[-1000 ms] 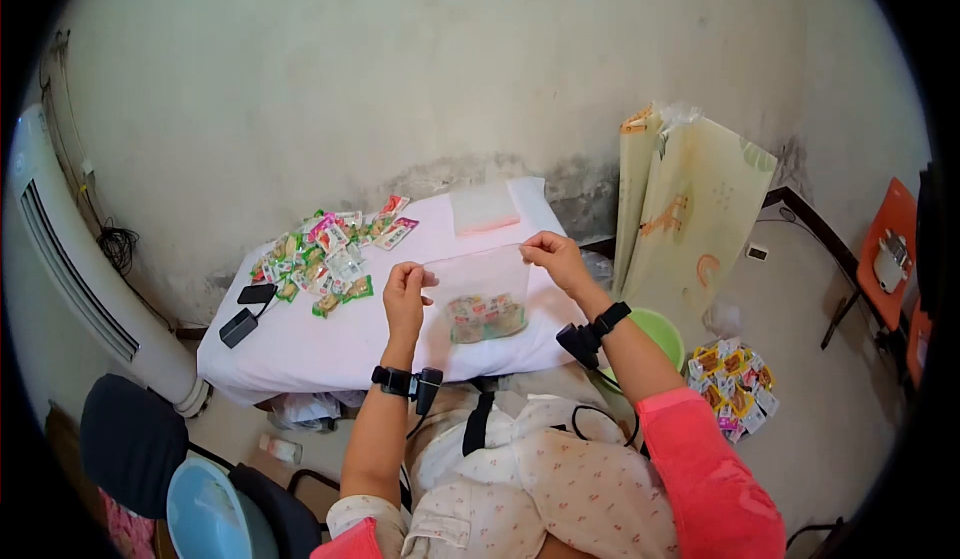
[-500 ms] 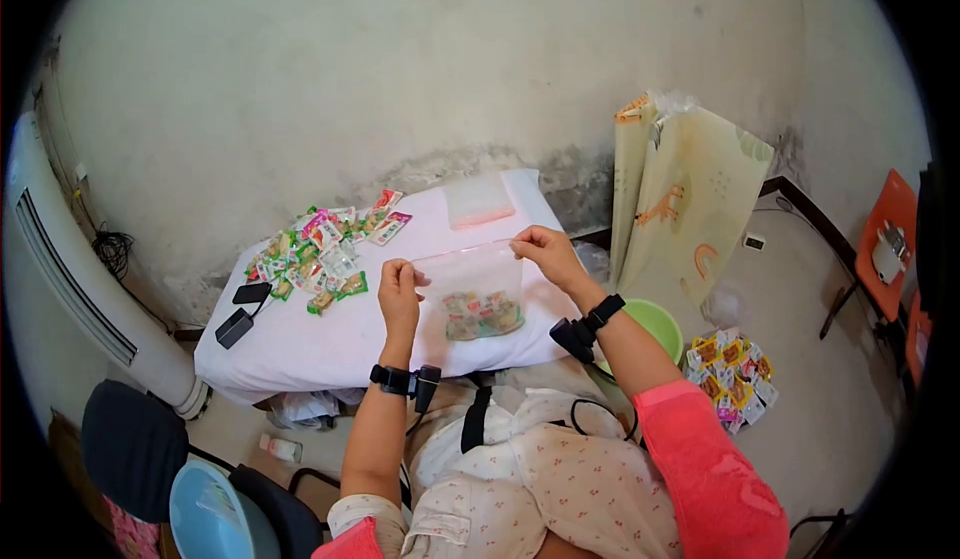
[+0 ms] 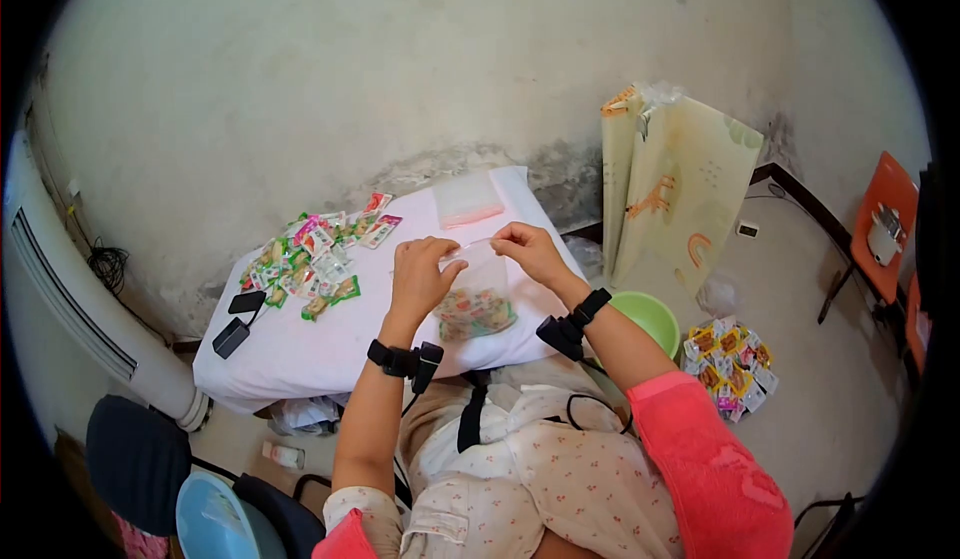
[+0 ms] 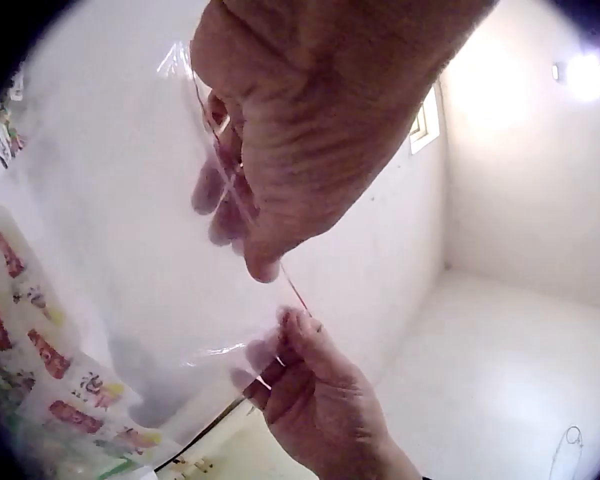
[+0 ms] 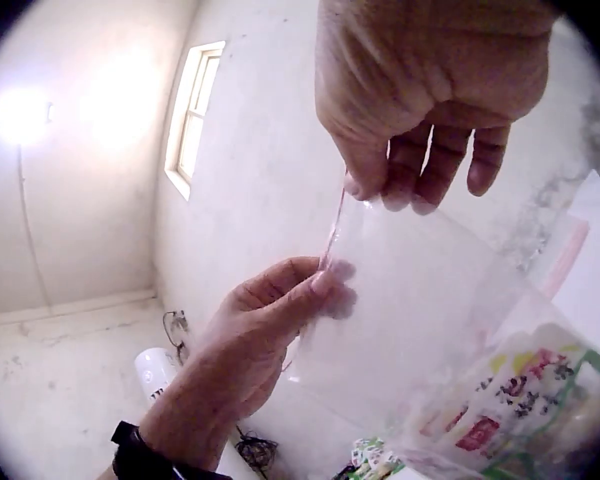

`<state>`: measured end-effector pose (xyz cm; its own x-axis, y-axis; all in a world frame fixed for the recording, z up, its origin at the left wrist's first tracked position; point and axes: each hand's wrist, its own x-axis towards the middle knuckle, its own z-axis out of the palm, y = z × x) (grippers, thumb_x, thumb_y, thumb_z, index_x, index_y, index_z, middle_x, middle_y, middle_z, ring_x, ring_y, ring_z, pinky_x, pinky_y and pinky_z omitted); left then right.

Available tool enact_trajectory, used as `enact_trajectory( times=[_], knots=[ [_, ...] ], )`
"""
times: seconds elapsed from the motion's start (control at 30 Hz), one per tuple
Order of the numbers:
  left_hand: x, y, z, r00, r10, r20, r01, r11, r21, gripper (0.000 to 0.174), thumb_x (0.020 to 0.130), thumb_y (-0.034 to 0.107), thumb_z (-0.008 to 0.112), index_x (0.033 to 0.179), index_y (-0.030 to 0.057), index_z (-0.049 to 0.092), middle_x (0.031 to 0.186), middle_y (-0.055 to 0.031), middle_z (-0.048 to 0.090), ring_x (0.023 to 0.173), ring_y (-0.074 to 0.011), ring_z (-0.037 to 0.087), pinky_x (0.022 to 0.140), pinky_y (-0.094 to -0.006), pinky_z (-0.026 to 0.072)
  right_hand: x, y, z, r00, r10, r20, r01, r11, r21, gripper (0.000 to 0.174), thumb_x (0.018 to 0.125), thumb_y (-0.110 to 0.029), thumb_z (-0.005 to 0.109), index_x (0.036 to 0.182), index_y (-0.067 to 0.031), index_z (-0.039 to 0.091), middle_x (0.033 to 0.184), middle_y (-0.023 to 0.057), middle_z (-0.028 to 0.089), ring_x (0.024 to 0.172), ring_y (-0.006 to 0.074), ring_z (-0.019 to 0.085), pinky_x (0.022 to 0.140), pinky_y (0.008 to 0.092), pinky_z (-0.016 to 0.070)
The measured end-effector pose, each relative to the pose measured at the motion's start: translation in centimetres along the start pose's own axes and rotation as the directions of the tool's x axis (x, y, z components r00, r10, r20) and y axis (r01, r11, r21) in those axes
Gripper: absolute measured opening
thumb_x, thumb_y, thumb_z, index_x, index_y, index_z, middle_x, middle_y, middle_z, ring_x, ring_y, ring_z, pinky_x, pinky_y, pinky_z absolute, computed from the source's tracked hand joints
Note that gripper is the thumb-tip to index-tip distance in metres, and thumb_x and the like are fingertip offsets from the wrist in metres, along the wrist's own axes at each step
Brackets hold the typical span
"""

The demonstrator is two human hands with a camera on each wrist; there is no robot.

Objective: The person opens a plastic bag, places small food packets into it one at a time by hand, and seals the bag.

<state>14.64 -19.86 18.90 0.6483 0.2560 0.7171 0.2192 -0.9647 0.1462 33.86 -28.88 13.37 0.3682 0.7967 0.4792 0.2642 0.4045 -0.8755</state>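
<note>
A clear zip-lock bag (image 3: 474, 315) with small printed snack packets in its bottom hangs upright over the front of the white-covered table (image 3: 385, 344). Its top edge carries a thin red line, which shows in both wrist views. My left hand (image 3: 422, 277) pinches that edge between thumb and fingers, with fingertips visible through the film in the left wrist view. The right hand (image 3: 533, 255) pinches the same edge near its right corner. Only a short stretch of the edge (image 4: 296, 290) shows between the two hands.
Loose snack packets (image 3: 310, 257) lie heaped on the table's left, near a black phone (image 3: 247, 302) and a black box (image 3: 231, 337). Flat clear bags (image 3: 468, 201) lie at the back. A green basin (image 3: 648, 321) and more packets (image 3: 728, 367) are on the floor at right.
My left hand has slid right along the bag's top edge towards the right hand, its fingers now over the edge. The right hand keeps its pinch near the corner.
</note>
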Motion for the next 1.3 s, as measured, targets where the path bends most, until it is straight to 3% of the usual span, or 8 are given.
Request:
enact_trajectory(
  times=[0.07,0.27,0.37,0.5,0.67,0.77,1.23,1.3],
  knots=[
    [0.6,-0.5,0.9,0.983,-0.116,0.140,0.127,0.989,-0.078,0.016,0.072,0.015,0.073,0.085,0.0061,0.068,0.078,-0.0094,0.067,0.074,-0.0249,0.063,0.078,-0.0379,0.0447,0.0,0.3,-0.1,1.000,-0.006,-0.019,0.007,0.998,0.055,0.012,0.084,-0.012,0.065,0.085,0.0001,0.064,0.077,0.0015,0.063,0.072,0.0078,0.056,0.067,0.0233,0.0467],
    [1.1,-0.8,1.8,0.990,-0.092,0.105,0.105,0.986,-0.128,0.012,0.073,0.011,0.071,0.080,0.0021,0.069,0.076,-0.0127,0.067,0.067,-0.0246,0.064,0.060,-0.0319,0.0494,-0.2,-0.5,0.4,0.998,-0.032,-0.055,0.035,0.998,0.047,0.014,0.083,-0.014,0.067,0.087,-0.0005,0.066,0.077,0.0018,0.064,0.071,0.0083,0.056,0.066,0.0237,0.0467],
    [1.2,-0.1,2.3,0.993,-0.114,-0.011,0.106,0.948,-0.302,0.012,0.074,0.016,0.071,0.076,0.0043,0.068,0.072,-0.0099,0.065,0.062,-0.0250,0.061,0.061,-0.0361,0.0466,0.3,-0.3,0.2,1.000,-0.004,0.019,0.006,0.993,-0.115,0.010,0.084,-0.009,0.066,0.089,-0.0002,0.065,0.079,0.0005,0.063,0.075,0.0063,0.057,0.067,0.0213,0.0464],
    [1.7,0.1,2.6,0.996,-0.087,0.031,0.092,0.957,-0.276,0.012,0.072,0.013,0.072,0.077,0.0031,0.068,0.074,-0.0116,0.066,0.063,-0.0259,0.062,0.059,-0.0348,0.0487,0.6,0.3,0.7,1.000,-0.028,0.002,0.028,0.994,-0.105,0.011,0.083,-0.010,0.066,0.088,-0.0005,0.065,0.080,0.0007,0.064,0.074,0.0064,0.056,0.067,0.0218,0.0462],
    [1.6,-0.5,2.2,0.986,-0.117,0.119,0.138,0.973,-0.185,0.012,0.076,0.017,0.068,0.078,0.0055,0.069,0.076,-0.0103,0.065,0.067,-0.0262,0.062,0.061,-0.0357,0.0477,0.4,-0.7,0.1,0.994,-0.110,-0.007,0.104,0.961,-0.256,0.010,0.080,-0.011,0.069,0.083,-0.0014,0.068,0.078,0.0026,0.066,0.071,0.0084,0.056,0.066,0.0243,0.0461],
    [1.1,-1.4,1.5,0.975,-0.166,0.145,0.189,0.968,-0.167,0.013,0.077,0.019,0.067,0.079,0.0063,0.069,0.075,-0.0096,0.064,0.068,-0.0266,0.061,0.062,-0.0361,0.0473,0.4,-0.8,-0.2,0.994,-0.107,-0.015,0.100,0.966,-0.240,0.014,0.078,-0.016,0.070,0.081,-0.0024,0.069,0.074,0.0067,0.067,0.068,0.0132,0.060,0.064,0.0273,0.0481],
    [-2.1,-7.0,-2.5,0.960,-0.260,0.106,0.272,0.953,-0.135,0.013,0.080,0.016,0.065,0.083,0.0043,0.067,0.078,-0.0116,0.064,0.069,-0.0267,0.061,0.063,-0.0350,0.0474,1.8,0.4,-0.5,0.998,-0.055,-0.024,0.049,0.981,-0.189,0.015,0.079,-0.017,0.071,0.080,-0.0023,0.068,0.070,0.0042,0.063,0.064,0.0110,0.056,0.060,0.0258,0.0456],
    [-2.1,-7.8,-2.6,0.945,-0.281,0.165,0.295,0.953,-0.066,0.015,0.082,0.016,0.065,0.086,0.0014,0.067,0.078,-0.0128,0.064,0.072,-0.0231,0.061,0.065,-0.0325,0.0468,2.6,0.9,-0.4,0.999,-0.032,-0.028,0.026,0.978,-0.208,0.015,0.078,-0.016,0.071,0.080,-0.0023,0.068,0.069,0.0040,0.063,0.063,0.0109,0.056,0.059,0.0259,0.0451]
  ],
)
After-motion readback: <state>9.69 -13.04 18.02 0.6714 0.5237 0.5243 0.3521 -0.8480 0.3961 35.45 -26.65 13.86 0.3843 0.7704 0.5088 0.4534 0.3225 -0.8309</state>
